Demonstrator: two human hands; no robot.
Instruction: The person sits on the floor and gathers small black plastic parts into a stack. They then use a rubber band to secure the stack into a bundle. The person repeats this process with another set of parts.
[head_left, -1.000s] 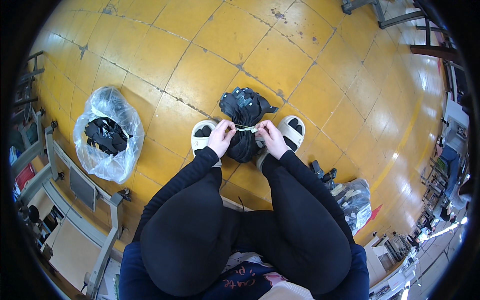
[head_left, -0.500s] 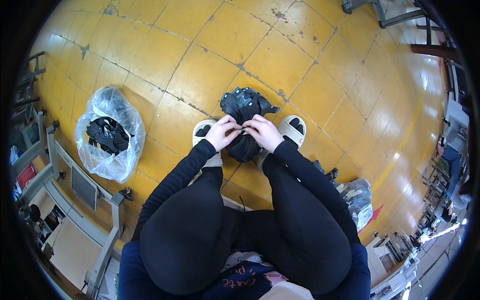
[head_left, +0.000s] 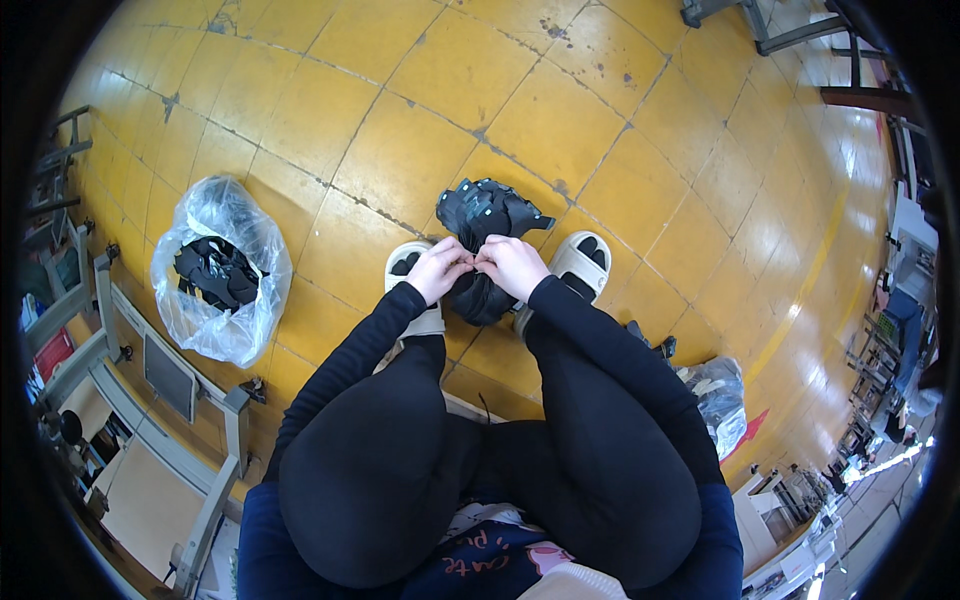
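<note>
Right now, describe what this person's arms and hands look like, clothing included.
Both arms are covered to the wrist by long, close-fitting black sleeves, plain and unmarked. The left sleeve and right sleeve look alike, smooth with slight creases. The left hand and right hand are bare: no gloves, and no rings, watch or bracelet that can be made out at this size.

bare yellow tiled floor [head_left: 420,140] lies open ahead of the black bundle [head_left: 485,215] and to both sides of it, so a reach forward meets nothing. to the left, the clear plastic bag [head_left: 215,270] of dark pieces sits well apart. the grey metal frame [head_left: 130,350] closes off the lower left. low on the right, a second bag [head_left: 720,400] crowds the knee; the two pale sandals [head_left: 580,262] flank the bundle closely.
</note>
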